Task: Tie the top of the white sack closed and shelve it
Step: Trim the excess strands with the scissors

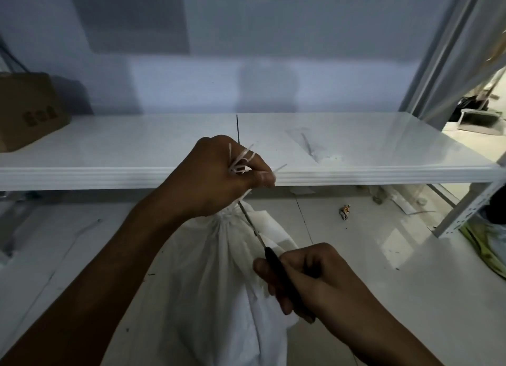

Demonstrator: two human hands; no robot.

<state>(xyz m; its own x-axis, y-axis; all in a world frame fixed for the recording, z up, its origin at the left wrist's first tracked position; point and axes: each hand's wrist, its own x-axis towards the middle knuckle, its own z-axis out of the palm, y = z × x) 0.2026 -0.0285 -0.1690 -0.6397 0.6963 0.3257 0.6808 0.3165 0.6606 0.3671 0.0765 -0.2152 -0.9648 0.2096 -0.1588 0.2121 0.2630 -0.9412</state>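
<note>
Status: tying in progress, not finished, as we read it. The white sack (219, 283) stands on the floor (356, 256) just in front of the shelf (356, 152), below its front edge, with the neck gathered into a tight bunch.

Our left hand (219, 174) has its fingers (257, 171) curled round the top of the neck, and loose ends of white twine (241, 160) stick out between them. Our right hand (309, 281) has its fingers closed on the black handle of a thin metal tool (276, 267). The shaft runs up past the neck and behind the left hand, and the tip shows above it. We can't tell whether it's a needle or an awl.

Left to do: cinch or finish the knot, free the tool, lift the sack onto the shelf. There is bare shelf space right ahead.

Text: the cardboard box (27, 111) at the left end of the shelf has dark print, too blurred to read. We see no label on the sack.
</note>
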